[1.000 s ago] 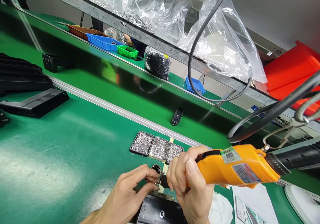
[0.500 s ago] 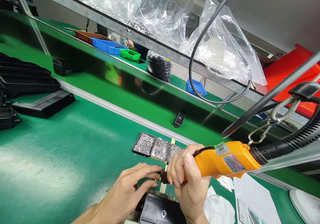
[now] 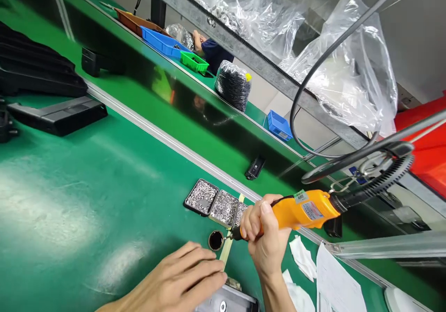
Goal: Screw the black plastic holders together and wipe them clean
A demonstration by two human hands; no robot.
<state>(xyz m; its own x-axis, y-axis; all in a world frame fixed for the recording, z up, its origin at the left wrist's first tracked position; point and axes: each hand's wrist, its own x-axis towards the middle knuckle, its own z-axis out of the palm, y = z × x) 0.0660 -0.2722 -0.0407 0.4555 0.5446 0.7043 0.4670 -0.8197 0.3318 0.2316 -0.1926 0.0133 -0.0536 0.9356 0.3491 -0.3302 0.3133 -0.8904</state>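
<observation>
The right hand [image 3: 263, 235] grips an orange screwdriver [image 3: 299, 211] — the left hand [image 3: 186, 275], loosely spread, is near a casing [image 3: 236, 302].

This is an assembly workshop: a green workbench [image 3: 139, 186], trays [image 3: 195, 211] of small metal parts [image 3: 224, 207], an orange power screwdriver [image 3: 296, 211], plastic bags [image 3: 348, 70] along a metal shelf [image 3: 258, 64].

An orange screwdriver [image 3: 303, 210] slants down leftward, bit [image 3: 228, 236] near a round dark-filled cup [image 3: 216, 240], beyond a partly hidden casing [image 3: 239, 302].
</observation>
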